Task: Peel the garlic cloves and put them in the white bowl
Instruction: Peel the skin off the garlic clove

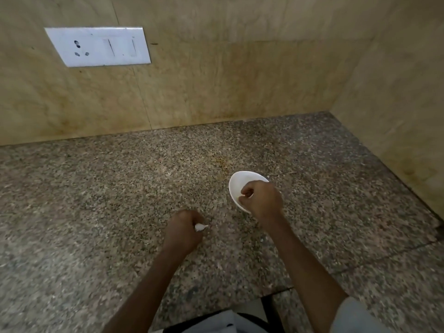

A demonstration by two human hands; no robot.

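Garlic clove (201,227), small, white and papery, sits pinched in our left hand (185,230), at seven o'clock from the round white bowl (236,182). Our right hand (262,200) curls over the bowl; whether it holds anything we cannot tell. Knocking the rim could tip it.

Speckled granite table (108,193), tiled corner. Left hand (185,230) curled, pinching a white garlic piece (200,227) low over the table. Right hand (263,199) curled over the near side of the white bowl (240,180); whether it holds anything is unclear. White switch plate (97,46) on the back wall.
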